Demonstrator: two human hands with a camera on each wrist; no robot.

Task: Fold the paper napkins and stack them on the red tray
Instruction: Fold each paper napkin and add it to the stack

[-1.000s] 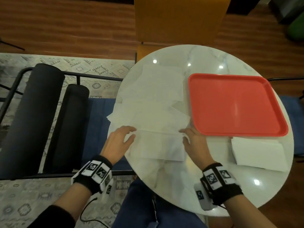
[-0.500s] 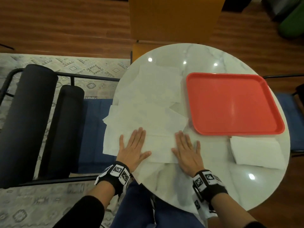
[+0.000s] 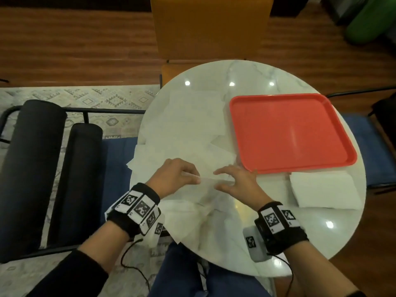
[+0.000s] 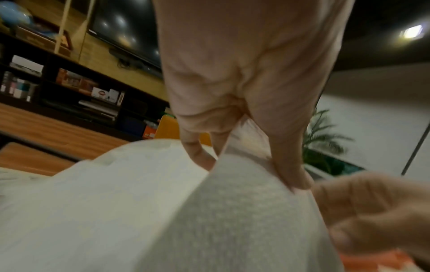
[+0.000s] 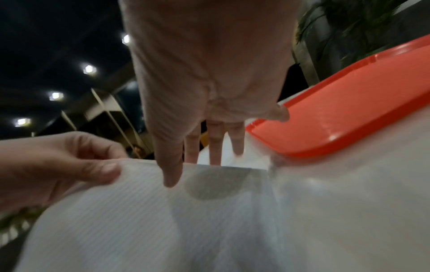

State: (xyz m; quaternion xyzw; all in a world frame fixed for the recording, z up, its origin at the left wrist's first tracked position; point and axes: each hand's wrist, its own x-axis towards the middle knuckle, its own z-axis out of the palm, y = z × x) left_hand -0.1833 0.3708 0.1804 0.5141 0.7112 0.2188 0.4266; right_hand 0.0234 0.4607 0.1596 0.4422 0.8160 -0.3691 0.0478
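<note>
A white paper napkin [image 3: 205,189] lies at the near middle of the round marble table [image 3: 257,73], its far edge lifted. My left hand [image 3: 192,179] pinches that edge between thumb and fingers; the left wrist view shows the left hand [image 4: 249,171] gripping the napkin [image 4: 163,211]. My right hand [image 3: 218,179] pinches the same edge just to the right. The right wrist view has the right hand [image 5: 193,169] with its thumb in front of the napkin [image 5: 163,220] and fingers behind. The red tray [image 3: 291,133] [image 5: 349,119] stands bare to the right.
Several loose napkins [image 3: 188,125] overlap on the table's left half, some hanging over its edge. A folded white napkin pile [image 3: 323,191] lies in front of the tray. An orange chair [image 3: 212,28] stands behind the table; black bolsters [image 3: 32,168] lie to the left.
Both hands lay flat on the napkin half a second ago. Now they have moved closer together and lifted its far edge, each pinching it.
</note>
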